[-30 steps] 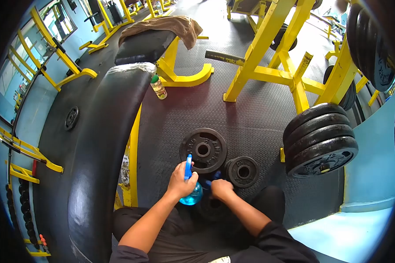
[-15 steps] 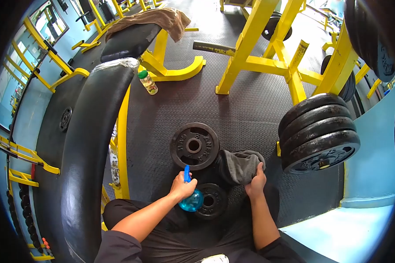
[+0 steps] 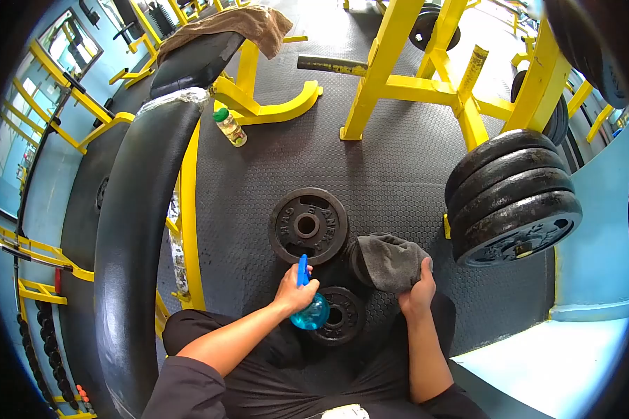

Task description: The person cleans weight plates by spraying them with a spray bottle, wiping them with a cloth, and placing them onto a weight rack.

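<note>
My left hand (image 3: 295, 289) is closed round the neck of a spray bottle (image 3: 310, 313) with a blue trigger head and clear blue liquid. A grey cloth (image 3: 390, 262) is gripped by my right hand (image 3: 418, 290), thumb on top. The cloth covers most of a dark round weight (image 3: 357, 264), so its full shape is hidden. Beyond the bottle, a large black weight plate (image 3: 284, 225) with raised lettering lies flat on the floor. A smaller weight plate (image 3: 349, 327) lies nearer my lap, partly behind the bottle.
At left runs a long black padded bench (image 3: 143, 202) on a yellow frame. A green-capped bottle (image 3: 230, 128) stands on the rubber floor. To the right, several plates (image 3: 514, 202) hang on a yellow rack (image 3: 381, 70). A brown towel (image 3: 237, 26) lies over another bench.
My right hand and the grey cloth have shifted slightly right over the weight. The spray bottle has moved a little right and up. The whole view has tilted slightly.
</note>
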A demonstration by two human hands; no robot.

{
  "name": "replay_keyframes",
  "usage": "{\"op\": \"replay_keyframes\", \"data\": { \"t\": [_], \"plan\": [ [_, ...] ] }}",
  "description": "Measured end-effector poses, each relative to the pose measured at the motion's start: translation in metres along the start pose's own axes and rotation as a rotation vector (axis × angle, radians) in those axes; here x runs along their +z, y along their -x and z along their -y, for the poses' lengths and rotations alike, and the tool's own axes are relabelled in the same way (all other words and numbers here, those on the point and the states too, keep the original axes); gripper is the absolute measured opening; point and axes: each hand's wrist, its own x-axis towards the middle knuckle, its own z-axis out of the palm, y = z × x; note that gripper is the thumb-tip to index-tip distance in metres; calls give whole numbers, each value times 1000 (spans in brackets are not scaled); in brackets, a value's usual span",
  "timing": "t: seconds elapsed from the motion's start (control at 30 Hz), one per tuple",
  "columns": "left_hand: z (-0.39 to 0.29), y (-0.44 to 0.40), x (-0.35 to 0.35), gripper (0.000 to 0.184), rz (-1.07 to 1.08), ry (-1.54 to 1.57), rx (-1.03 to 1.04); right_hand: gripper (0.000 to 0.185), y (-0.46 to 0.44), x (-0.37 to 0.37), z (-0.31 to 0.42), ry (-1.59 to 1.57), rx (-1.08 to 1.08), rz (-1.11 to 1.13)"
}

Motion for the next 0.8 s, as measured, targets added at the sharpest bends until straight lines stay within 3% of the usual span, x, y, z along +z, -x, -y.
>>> {"op": "replay_keyframes", "data": {
  "t": [0.17, 0.3, 0.37, 0.43, 0.5, 0.57, 0.63, 0.67, 0.8],
  "plan": [
    [-17, 7, 4, 38, 117, 0, 11, 48, 7, 2, 5, -11, 3, -30],
    [-4, 14, 6, 38, 182, -99, -97, 49, 1, -11, -5, 258, -154, -26],
    [9, 16, 7, 42, 104, -145, 208, 48, 4, -6, -4, 402, -201, -73],
    [17, 16, 6, 46, 108, -152, 250, 46, 7, 1, 2, 542, -320, -3],
    [15, 11, 6, 47, -43, -173, 481, 44, -11, -16, 4, 464, -313, -56],
    [4, 0, 4, 47, -47, -225, 497, 42, -12, -15, 17, 381, -310, -114],
    [-24, -8, -2, 49, 35, -50, 499, 41, -9, -9, 38, 191, -280, -39],
    [-47, -9, -10, 49, 98, -41, 429, 41, -7, -10, 44, 189, -296, -39],
    [-88, -41, 0, 58, 70, 129, 533, 41, 8, -16, 53, 220, -186, -18]
  ]
}}
